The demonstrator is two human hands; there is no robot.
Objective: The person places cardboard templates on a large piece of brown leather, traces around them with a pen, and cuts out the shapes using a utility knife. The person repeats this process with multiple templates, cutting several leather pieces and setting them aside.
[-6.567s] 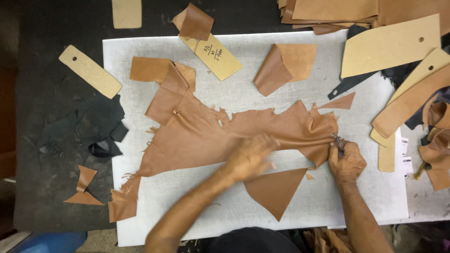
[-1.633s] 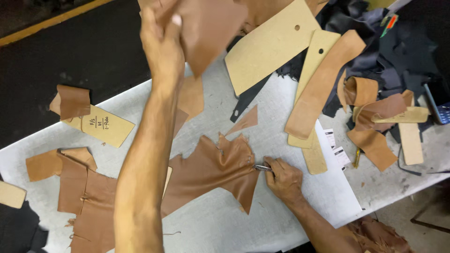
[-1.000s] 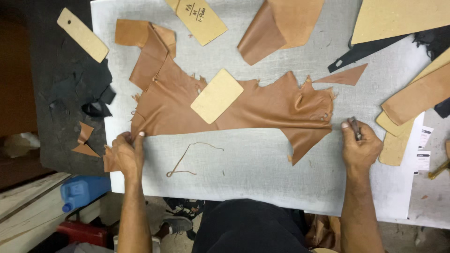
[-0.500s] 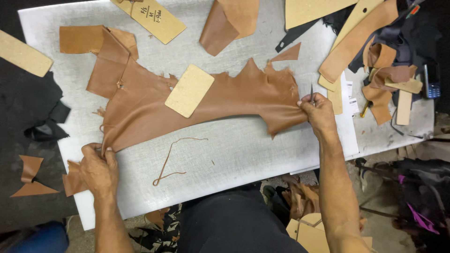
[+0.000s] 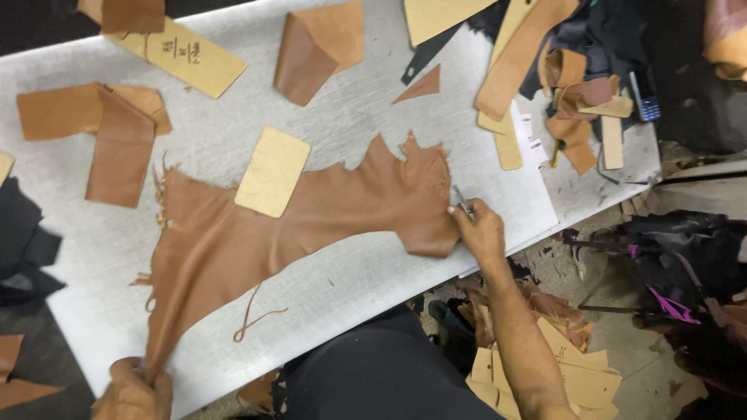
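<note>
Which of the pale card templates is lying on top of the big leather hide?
The small rounded rectangular template, resting on the hide. The long printed template and the others lie on the table instead.

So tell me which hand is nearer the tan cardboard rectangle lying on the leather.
Right, narrowly. The right hand holds a small tool at the leather's right edge, level with the tan cardboard rectangle. The left hand grips the leather's bottom-left corner, farther below it.
</note>
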